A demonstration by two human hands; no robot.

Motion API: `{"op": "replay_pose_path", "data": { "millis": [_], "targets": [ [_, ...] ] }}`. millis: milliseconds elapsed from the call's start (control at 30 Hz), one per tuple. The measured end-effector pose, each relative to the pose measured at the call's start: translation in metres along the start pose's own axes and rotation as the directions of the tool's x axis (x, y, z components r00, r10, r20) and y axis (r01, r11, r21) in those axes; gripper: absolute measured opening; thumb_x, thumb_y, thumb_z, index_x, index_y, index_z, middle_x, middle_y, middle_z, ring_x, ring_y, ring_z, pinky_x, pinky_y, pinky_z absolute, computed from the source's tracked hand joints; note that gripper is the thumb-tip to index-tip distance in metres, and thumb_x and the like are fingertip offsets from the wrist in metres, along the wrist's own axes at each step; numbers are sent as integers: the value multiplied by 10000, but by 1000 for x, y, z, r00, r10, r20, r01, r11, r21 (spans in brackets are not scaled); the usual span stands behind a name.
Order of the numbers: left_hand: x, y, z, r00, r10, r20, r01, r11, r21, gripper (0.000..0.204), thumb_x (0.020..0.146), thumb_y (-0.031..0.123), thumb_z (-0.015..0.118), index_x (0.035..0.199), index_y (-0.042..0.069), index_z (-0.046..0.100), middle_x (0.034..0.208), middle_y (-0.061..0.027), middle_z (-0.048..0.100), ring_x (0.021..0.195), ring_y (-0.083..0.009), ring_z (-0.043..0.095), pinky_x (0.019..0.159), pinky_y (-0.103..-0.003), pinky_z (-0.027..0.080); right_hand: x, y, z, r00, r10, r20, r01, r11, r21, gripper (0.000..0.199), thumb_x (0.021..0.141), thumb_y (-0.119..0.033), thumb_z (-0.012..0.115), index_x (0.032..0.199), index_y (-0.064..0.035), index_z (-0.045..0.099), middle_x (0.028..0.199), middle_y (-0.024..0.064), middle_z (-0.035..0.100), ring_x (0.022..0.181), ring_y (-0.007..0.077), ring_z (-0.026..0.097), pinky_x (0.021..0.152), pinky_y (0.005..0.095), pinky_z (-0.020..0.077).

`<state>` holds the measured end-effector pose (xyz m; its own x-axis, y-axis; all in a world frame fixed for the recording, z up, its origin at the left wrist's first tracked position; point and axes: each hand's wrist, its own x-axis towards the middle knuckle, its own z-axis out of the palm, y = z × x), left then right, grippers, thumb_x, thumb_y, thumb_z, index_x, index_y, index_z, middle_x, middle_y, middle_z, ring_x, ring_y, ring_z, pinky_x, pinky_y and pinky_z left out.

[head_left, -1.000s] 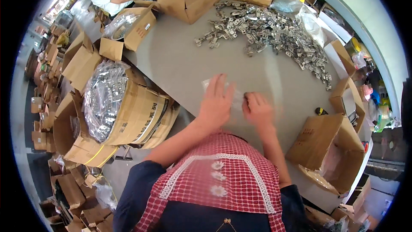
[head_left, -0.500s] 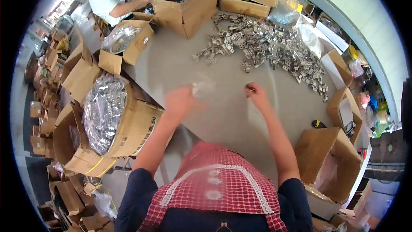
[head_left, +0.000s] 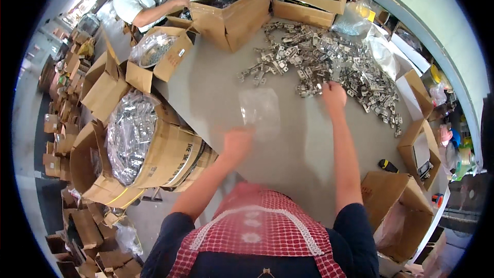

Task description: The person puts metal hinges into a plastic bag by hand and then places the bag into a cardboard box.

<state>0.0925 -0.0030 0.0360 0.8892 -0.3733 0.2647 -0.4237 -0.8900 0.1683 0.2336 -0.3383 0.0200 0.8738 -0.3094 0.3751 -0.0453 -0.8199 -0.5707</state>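
Observation:
My left hand (head_left: 237,144), smeared by motion, is over the near middle of the grey table (head_left: 198,85). Its fingers close on the lower edge of a small clear plastic bag (head_left: 260,107). My right hand (head_left: 335,95) reaches to the near edge of a heap of small silvery metal hinges (head_left: 337,62). Its fingers are curled in among the parts there, and what they pinch is too small and covered to make out.
At my left a big carton (head_left: 170,157) holds bagged metal parts (head_left: 131,139). Other cartons (head_left: 231,25) line the far edge, where a person (head_left: 144,2) works. On the right lie a yellow-black tool (head_left: 387,165) and an open carton (head_left: 381,195).
My right hand has gone forward and right to the heap's edge. My left hand has moved right and nearer to me, and the clear bag now shows more spread out.

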Motion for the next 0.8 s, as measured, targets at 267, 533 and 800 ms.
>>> {"op": "replay_pose_path", "data": {
  "millis": [267,533,800],
  "targets": [
    [11,34,7,954,-149,260,156,988,-8,385,763,126,576,1128,7,546,775,-138,653,734,-320,651,593,-425,524,-139,-51,-92,482,191,855,-864,266,427,160,787,-160,634,671,-73,565,563,-12,462,443,66,385,389,244,291],
    [5,66,7,977,49,207,-66,995,76,477,741,142,600,1186,-24,553,755,-121,647,717,-298,647,622,-426,526,-187,-48,-77,548,216,808,-835,192,515,146,829,-129,613,713,-44,591,556,-15,458,430,52,359,395,230,273],
    [-13,112,29,973,231,11,-220,941,-256,587,767,153,575,1332,22,482,774,-130,645,718,-287,654,592,-402,523,-215,-48,-54,651,301,697,-755,159,636,162,843,-172,616,750,-45,651,641,-36,516,526,48,431,444,232,325]
  ]
}}
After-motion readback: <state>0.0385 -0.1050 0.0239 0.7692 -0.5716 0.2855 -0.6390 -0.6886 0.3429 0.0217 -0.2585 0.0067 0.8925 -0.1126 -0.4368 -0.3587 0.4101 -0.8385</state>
